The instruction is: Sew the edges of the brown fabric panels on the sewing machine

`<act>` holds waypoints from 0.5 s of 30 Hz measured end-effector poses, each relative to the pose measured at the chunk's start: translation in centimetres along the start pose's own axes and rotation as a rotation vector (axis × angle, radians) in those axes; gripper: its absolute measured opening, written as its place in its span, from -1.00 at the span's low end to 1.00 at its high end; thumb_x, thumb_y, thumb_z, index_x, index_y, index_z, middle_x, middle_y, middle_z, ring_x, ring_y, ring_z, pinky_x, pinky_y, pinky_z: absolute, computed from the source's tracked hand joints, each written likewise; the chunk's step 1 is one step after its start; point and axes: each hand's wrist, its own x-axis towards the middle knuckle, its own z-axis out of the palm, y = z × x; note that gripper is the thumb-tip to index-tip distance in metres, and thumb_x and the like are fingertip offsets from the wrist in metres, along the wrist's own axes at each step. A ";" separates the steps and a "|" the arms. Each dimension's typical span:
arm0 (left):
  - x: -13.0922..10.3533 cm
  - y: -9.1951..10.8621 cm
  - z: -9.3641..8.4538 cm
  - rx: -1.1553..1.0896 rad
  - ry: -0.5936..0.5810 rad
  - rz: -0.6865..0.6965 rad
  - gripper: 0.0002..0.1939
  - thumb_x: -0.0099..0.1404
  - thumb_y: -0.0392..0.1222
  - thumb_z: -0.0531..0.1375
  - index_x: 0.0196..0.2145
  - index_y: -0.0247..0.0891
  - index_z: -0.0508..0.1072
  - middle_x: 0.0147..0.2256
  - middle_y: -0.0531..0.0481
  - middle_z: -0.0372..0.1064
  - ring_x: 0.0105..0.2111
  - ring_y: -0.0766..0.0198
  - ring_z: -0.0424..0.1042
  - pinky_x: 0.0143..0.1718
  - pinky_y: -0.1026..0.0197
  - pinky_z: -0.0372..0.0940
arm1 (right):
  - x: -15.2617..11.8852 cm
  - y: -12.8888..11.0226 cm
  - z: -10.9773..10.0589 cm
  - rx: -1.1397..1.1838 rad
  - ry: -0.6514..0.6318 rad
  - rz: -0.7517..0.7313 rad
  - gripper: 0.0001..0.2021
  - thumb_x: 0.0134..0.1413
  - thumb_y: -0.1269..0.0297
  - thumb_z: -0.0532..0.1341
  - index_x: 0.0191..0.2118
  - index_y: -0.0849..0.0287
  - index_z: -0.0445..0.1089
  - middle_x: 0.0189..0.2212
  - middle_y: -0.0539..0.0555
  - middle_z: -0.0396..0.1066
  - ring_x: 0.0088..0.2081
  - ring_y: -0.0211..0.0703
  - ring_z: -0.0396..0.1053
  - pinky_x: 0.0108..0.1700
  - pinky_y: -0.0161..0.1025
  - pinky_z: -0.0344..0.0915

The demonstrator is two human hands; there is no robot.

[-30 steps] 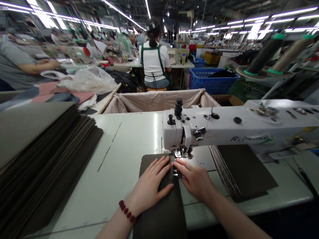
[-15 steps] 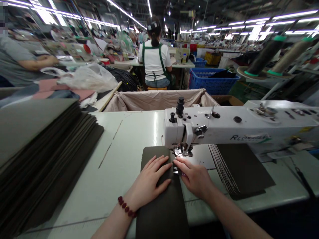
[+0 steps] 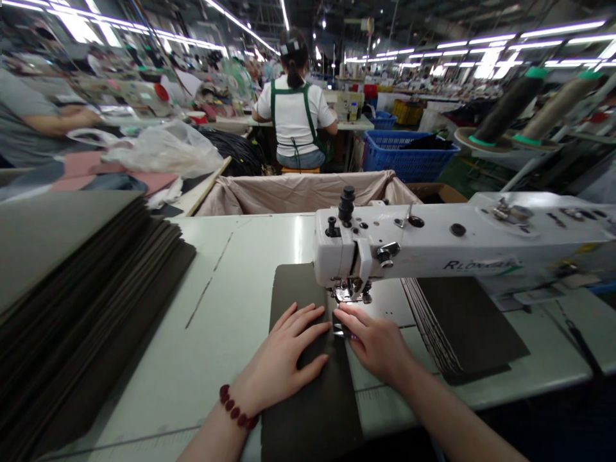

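A long dark olive panel (image 3: 312, 410) lies on the pale green table, its right edge by the presser foot of a white sewing machine (image 3: 414, 244). My left hand (image 3: 293, 356) rests flat on the panel with fingers spread. My right hand (image 3: 375, 340) is closed round small metal snips (image 3: 339, 330); their blades stick out to the left over the panel, and its fingertips touch the panel's right edge just in front of the needle area. The handles of the snips are mostly hidden under the palm.
Tall stack of dark panels (image 3: 86, 308) at the left; smaller stack (image 3: 466, 327) right of the needle, under the machine arm. Behind the table are a cloth-lined bin (image 3: 298, 192), a blue basket (image 3: 409, 157) and a seated person (image 3: 294, 115). Thread cones (image 3: 513, 109) stand at upper right.
The olive panel has slid forward, away from me, past the needle area. Both hands stay in nearly the same places. The seated person's arms have spread outward.
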 end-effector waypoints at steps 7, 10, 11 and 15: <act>-0.1 -0.1 -0.1 0.028 -0.018 0.001 -0.52 0.32 -0.08 0.12 0.18 -0.04 0.23 0.27 0.06 0.04 0.28 0.08 -0.02 0.31 -0.17 -0.14 | 0.0 0.2 0.2 0.017 -0.006 0.008 -0.43 0.12 0.44 0.05 0.26 -0.04 0.09 0.27 -0.08 0.09 0.14 -0.16 0.24 0.12 -0.19 0.23; -0.2 -0.1 -0.2 0.024 -0.011 0.008 -0.51 0.30 -0.07 0.13 0.18 -0.02 0.24 0.26 0.07 0.07 0.27 0.07 0.00 0.30 -0.18 -0.13 | -0.1 0.2 0.3 0.021 -0.006 0.007 -0.43 0.12 0.44 0.05 0.25 -0.04 0.10 0.26 -0.07 0.10 0.15 -0.16 0.23 0.12 -0.19 0.22; -0.3 -0.1 -0.2 0.026 -0.011 0.006 -0.52 0.31 -0.07 0.13 0.18 -0.01 0.24 0.26 0.07 0.07 0.27 0.08 0.00 0.30 -0.18 -0.13 | -0.1 0.1 0.3 0.024 -0.005 0.005 -0.43 0.12 0.44 0.05 0.25 -0.03 0.10 0.26 -0.06 0.10 0.15 -0.16 0.23 0.12 -0.19 0.22; -0.4 -0.2 -0.1 0.041 -0.005 0.007 -0.53 0.32 -0.08 0.11 0.18 -0.01 0.23 0.27 0.06 0.05 0.27 0.07 0.01 0.30 -0.19 -0.14 | 0.0 0.1 0.3 0.031 0.012 0.002 -0.44 0.12 0.45 0.05 0.25 -0.03 0.11 0.26 -0.05 0.11 0.16 -0.17 0.22 0.12 -0.21 0.23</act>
